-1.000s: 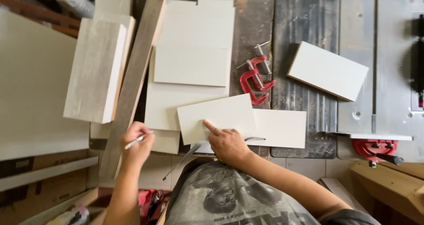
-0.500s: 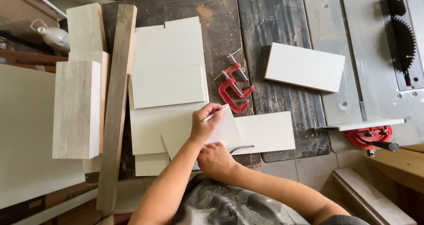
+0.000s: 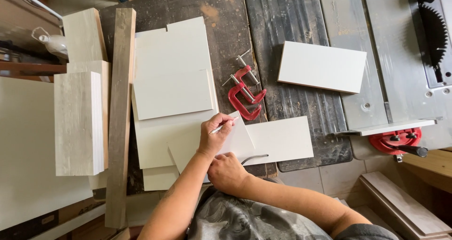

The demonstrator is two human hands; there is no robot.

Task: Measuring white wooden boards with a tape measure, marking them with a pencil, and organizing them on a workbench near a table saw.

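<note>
Workbench (image 3: 226, 14) of dark, scuffed wood carries a stack of white boards (image 3: 172, 70), with a long grey plank (image 3: 120, 117) lying along the stack's left side and two red clamps (image 3: 245, 91) to its right. Nearest the person, a smaller white panel (image 3: 242, 141) lies tilted across the board stack. The left hand (image 3: 214, 136) pinches a pencil (image 3: 223, 126) with its tip on that panel, while the right hand (image 3: 228, 171), loosely curled, presses the panel's near edge beside a thin bent metal rod (image 3: 254, 158).
</note>
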